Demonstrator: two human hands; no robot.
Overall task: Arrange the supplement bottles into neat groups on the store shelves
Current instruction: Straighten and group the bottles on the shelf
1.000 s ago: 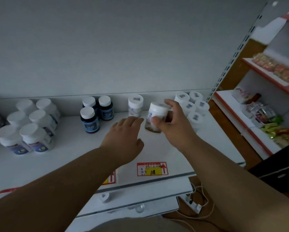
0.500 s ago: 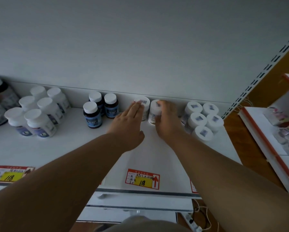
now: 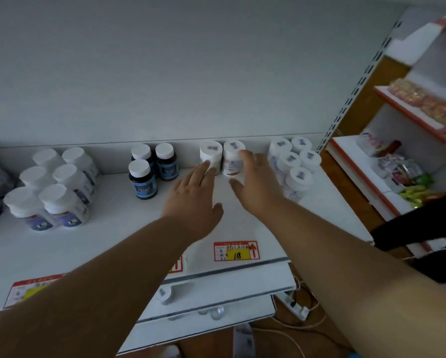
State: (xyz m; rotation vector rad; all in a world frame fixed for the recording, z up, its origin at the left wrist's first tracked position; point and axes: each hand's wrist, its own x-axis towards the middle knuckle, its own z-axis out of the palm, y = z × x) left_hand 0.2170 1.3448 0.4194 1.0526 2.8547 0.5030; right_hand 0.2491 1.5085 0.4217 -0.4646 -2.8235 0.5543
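On a white store shelf, both the left hand and right hand lie open-fingered, gripping nothing, before two paired white-capped supplement bottles at the back wall, with neighbouring clusters seemingly already grouped.

On the shelf, a cluster of six bottles stands at left; three bottles sit right of it. Two bottles stand side by side against the back wall — a group of five bottles further right. A price tag lies at the front edge.
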